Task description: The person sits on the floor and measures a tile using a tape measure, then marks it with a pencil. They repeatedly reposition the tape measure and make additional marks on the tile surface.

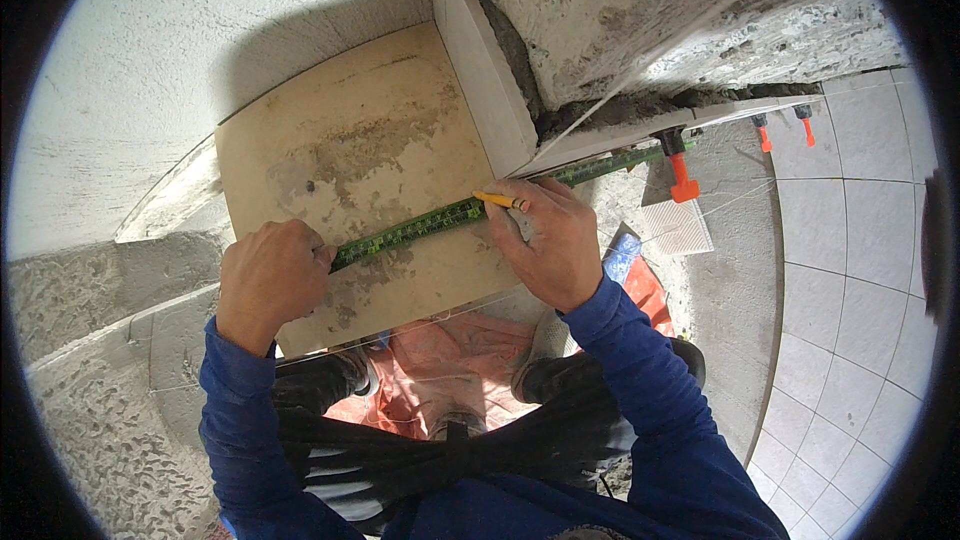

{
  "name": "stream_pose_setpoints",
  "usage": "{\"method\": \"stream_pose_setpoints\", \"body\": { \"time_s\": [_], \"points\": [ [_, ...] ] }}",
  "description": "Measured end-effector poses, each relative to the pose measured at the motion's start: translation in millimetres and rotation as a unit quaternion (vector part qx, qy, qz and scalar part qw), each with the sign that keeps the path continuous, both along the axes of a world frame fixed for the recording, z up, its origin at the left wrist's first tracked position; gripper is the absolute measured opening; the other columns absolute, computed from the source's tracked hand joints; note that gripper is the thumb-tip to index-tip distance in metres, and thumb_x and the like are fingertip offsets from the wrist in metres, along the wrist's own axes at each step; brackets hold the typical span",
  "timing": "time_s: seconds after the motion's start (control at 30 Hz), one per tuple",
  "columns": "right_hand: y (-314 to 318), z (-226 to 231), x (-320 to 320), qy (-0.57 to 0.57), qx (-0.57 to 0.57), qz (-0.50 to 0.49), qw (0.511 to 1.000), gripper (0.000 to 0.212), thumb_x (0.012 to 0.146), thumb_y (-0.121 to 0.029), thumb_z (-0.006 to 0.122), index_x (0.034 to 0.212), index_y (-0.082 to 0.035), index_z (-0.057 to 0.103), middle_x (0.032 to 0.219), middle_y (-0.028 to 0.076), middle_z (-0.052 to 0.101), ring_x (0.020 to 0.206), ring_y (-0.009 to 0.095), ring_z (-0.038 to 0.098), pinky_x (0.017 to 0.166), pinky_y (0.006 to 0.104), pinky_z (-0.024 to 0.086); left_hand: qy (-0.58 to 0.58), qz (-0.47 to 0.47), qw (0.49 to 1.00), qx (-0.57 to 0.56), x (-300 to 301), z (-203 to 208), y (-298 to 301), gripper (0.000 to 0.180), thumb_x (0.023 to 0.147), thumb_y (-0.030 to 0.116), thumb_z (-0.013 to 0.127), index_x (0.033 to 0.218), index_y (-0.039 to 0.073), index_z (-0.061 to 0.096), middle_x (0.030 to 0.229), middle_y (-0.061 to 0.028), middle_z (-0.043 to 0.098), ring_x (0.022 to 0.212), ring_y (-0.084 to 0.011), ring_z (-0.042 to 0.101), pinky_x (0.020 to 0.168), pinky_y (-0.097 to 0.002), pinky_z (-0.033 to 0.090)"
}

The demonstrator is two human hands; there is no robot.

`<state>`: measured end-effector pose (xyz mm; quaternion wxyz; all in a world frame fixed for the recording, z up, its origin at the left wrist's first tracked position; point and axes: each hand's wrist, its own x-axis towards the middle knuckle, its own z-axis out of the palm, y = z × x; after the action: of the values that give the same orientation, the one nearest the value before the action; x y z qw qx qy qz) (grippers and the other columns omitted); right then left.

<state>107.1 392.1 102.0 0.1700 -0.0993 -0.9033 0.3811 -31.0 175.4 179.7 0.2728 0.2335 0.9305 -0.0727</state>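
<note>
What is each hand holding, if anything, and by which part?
The left hand holds the green measuring tape by its visible left end. The right hand holds a yellow pencil-like tool; the exact gripped part is unclear.

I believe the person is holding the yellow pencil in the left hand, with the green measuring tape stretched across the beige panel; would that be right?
Not quite: the head view shows the yellow pencil in the right hand. The green measuring tape is indeed stretched across the beige panel.
</note>
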Motion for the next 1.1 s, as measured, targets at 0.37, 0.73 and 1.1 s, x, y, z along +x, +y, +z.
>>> {"method": "stream_pose_setpoints", "body": {
  "time_s": [0.37, 0.73, 1.1],
  "points": [
    [6, 23, 16, 0.019, -0.078, -0.038, 0.996, 0.017, 0.077, -0.012, 0.071, 0.093, -0.006, 0.070, 0.090, 0.013, 0.071, 0.083, 0.030, 0.069, 0.075, 0.0368, 0.054, -0.039, -0.041, 0.997, 0.045, -11, -10, -22, 0.029, 0.088, 0.024, 0.058, 0.077, -0.001, 0.069, 0.077, -0.0204, 0.067, 0.073, -0.0367, 0.067, 0.069, -0.0462, 0.052],
    [3, 24, 24, 0.066, -0.061, 0.009, 0.996, 0.023, 0.077, -0.003, 0.069, 0.099, -0.004, 0.070, 0.095, 0.014, 0.071, 0.086, 0.027, 0.070, 0.077, 0.0327, 0.054, -0.052, 0.028, 0.995, 0.080, -7, -3, -18, 0.029, 0.086, 0.029, 0.059, 0.079, 0.005, 0.073, 0.079, -0.0197, 0.066, 0.077, -0.0398, 0.065, 0.074, -0.0485, 0.051],
    [1, 19, 18, 0.026, -0.046, -0.050, 0.997, 0.019, 0.082, -0.007, 0.067, 0.100, -0.003, 0.071, 0.095, 0.014, 0.072, 0.087, 0.026, 0.071, 0.077, 0.0321, 0.055, -0.014, -0.050, 0.992, 0.113, -8, -24, -31, 0.034, 0.090, 0.029, 0.056, 0.083, -0.001, 0.071, 0.070, -0.0200, 0.066, 0.065, -0.0352, 0.067, 0.070, -0.0437, 0.054]
  ]
}}
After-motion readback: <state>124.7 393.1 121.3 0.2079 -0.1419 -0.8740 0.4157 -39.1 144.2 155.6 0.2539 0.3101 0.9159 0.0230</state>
